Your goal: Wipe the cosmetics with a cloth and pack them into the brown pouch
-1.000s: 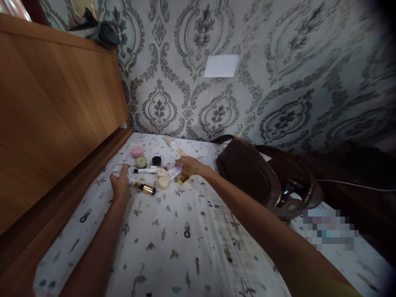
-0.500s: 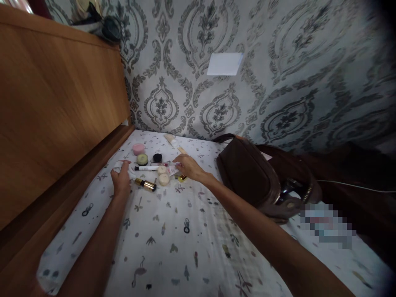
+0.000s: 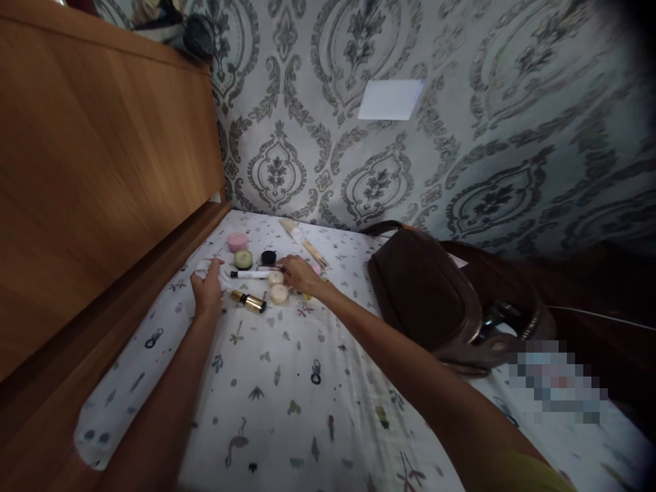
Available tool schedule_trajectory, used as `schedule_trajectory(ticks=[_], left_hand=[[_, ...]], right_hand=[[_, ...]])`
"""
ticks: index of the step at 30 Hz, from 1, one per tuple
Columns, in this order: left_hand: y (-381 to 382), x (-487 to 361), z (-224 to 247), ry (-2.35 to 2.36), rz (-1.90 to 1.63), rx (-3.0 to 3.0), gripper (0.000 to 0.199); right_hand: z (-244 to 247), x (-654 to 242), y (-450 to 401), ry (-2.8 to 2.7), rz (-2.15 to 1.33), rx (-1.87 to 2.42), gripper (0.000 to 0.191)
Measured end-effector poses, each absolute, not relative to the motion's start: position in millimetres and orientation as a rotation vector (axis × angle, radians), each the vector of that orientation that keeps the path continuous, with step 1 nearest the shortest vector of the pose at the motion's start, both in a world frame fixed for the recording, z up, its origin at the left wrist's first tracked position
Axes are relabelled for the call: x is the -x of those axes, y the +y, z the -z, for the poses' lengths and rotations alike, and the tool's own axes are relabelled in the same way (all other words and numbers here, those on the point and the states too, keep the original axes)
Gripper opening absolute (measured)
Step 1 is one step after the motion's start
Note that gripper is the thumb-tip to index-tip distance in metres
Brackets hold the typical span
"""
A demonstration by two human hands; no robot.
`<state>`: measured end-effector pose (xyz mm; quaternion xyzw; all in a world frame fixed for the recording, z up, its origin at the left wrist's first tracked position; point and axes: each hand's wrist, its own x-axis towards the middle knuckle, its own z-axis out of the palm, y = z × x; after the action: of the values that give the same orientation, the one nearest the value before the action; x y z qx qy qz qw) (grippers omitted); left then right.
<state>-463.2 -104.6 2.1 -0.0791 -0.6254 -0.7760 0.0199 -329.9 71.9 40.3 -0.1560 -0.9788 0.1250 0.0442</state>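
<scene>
Left hand [image 3: 207,290]: one white item [image 3: 203,266] | right hand [image 3: 303,275] at one tube [image 3: 267,268] | jars [image 3: 243,259]: three

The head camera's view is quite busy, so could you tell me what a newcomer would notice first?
Probably the boldly patterned grey wallpaper across the back, then the dark brown bag below it on the right. Next, the small cosmetic items clustered near both hands on the printed white sheet.

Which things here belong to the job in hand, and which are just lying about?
Job:
left hand, at a white item
right hand, at a slim tube
cream discs, white pen, gold tube, small jars

Lying about:
brown bag
white sheet
</scene>
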Motion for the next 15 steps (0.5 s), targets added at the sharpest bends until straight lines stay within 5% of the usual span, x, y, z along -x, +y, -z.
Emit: schedule_trajectory(ticks=[15], left_hand=[[-103.1,452.5,-9.9,-1.985,2.366,0.396,0.025]], right_hand=[[-37.9,300.7,-40.0,-2.937,-0.399,0.297,0.022]])
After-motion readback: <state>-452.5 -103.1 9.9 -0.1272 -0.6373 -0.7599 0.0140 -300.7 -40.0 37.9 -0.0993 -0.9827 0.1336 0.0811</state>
